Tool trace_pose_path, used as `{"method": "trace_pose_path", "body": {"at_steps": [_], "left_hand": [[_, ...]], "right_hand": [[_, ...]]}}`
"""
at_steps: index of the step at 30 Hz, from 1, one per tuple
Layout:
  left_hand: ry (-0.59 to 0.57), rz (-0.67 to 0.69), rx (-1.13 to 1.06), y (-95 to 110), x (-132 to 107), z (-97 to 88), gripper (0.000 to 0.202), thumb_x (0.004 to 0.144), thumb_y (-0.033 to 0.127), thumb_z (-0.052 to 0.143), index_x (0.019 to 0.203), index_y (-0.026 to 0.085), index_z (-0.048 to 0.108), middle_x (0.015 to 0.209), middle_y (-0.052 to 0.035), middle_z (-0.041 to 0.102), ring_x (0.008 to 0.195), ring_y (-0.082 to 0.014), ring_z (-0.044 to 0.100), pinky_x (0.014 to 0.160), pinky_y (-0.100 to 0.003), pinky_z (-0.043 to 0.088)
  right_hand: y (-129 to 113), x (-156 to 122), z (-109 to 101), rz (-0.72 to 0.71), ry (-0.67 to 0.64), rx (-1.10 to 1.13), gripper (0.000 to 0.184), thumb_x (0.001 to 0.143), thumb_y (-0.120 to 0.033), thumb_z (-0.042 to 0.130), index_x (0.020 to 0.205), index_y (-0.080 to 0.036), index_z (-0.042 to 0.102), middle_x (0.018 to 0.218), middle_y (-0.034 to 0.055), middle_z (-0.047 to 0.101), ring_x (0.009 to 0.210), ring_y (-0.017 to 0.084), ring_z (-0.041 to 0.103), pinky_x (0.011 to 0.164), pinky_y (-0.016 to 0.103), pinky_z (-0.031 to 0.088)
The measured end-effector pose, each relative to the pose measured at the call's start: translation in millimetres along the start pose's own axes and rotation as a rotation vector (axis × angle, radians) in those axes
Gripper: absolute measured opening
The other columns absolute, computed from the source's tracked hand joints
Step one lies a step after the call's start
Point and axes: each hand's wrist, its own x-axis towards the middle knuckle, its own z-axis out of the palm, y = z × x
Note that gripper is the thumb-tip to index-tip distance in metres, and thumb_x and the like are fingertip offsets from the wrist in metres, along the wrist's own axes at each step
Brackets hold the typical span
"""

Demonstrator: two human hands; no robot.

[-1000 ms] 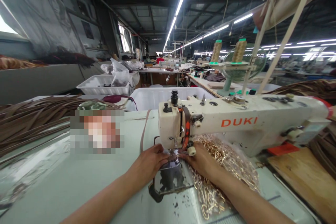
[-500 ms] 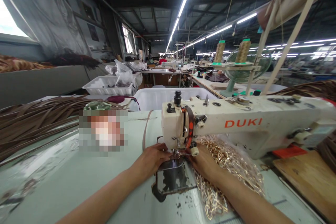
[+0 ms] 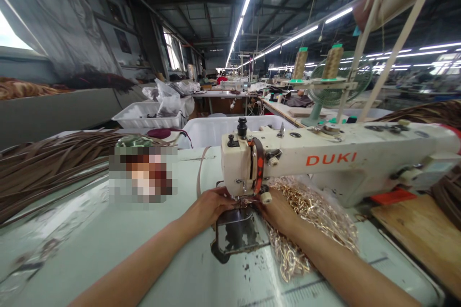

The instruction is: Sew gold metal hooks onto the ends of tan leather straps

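Note:
At the needle of a white sewing machine my two hands meet from either side. My left hand is closed, its fingertips pinched just left of the presser foot. A narrow brown strap curves over the table and runs in behind this hand, which appears to grip its end. My right hand is closed too, fingers right of the foot; what they pinch is too small and hidden to make out. Beside it, partly under my right forearm, lies a clear plastic bag of gold metal clasps.
Brown straps lie heaped at the left, near a pixelated object. White bins stand behind the table. Thread cones and a green fan are at the right back. A wooden board rests at the right.
The camera view has shifted slightly, so the machine and bag sit a little higher in the picture. Both hands stay at the needle with almost the same hold.

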Motion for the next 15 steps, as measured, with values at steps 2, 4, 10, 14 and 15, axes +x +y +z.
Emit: {"method": "trace_pose_path", "body": {"at_steps": [2,4,10,14,15], "left_hand": [[-0.003,-0.016,0.01,-2.7,1.3,0.3,0.026,0.094,0.02,0.047,0.109,0.029,0.067,0.111,0.0014,0.064,0.105,-0.0154,0.058,0.091,-0.023,0.043],[-0.002,-0.046,0.031,-3.6,1.4,-0.1,0.025,0.094,0.021,0.047,0.107,0.026,0.068,0.11,-0.0008,0.063,0.102,-0.0166,0.059,0.09,-0.024,0.044],[0.006,-0.154,0.127,29.2,-24.9,3.0,0.034,0.093,0.019,0.04,0.121,0.023,0.059,0.107,-0.0093,0.057,0.095,-0.0219,0.058,0.088,-0.036,0.046],[-0.136,-0.364,-0.304,62.0,-60.9,31.7,0.044,0.093,0.022,0.036,0.138,0.024,0.038,0.097,-0.0068,0.063,0.08,-0.0169,0.064,0.075,-0.03,0.053],[-0.181,-0.397,-0.386,67.3,-67.9,40.6,0.042,0.094,0.027,0.037,0.136,0.026,0.04,0.094,-0.0053,0.065,0.08,-0.0169,0.064,0.073,-0.028,0.054]], "right_hand": [[-1.3,0.4,-1.0,0.008,-0.009,-0.01,0.029,0.085,-0.01,0.041,0.099,-0.018,0.065,0.103,0.0083,0.065,0.093,0.021,0.06,0.078,0.027,0.044],[-2.4,0.8,-1.7,0.019,-0.02,-0.021,0.03,0.085,-0.009,0.04,0.097,-0.018,0.066,0.102,0.0079,0.066,0.09,0.02,0.06,0.076,0.027,0.043],[-9.0,1.5,-6.9,0.076,-0.031,-0.074,0.029,0.085,-0.011,0.042,0.102,-0.016,0.064,0.101,0.0096,0.065,0.089,0.021,0.06,0.075,0.027,0.044],[-10.6,-4.8,-20.6,0.119,-0.026,-0.12,0.022,0.088,-0.021,0.047,0.098,-0.015,0.066,0.112,0.0138,0.06,0.094,0.023,0.059,0.078,0.03,0.044],[-9.9,-7.3,-24.7,0.127,-0.03,-0.128,0.021,0.087,-0.025,0.05,0.097,-0.016,0.066,0.111,0.0139,0.059,0.094,0.023,0.059,0.078,0.031,0.044]]}}
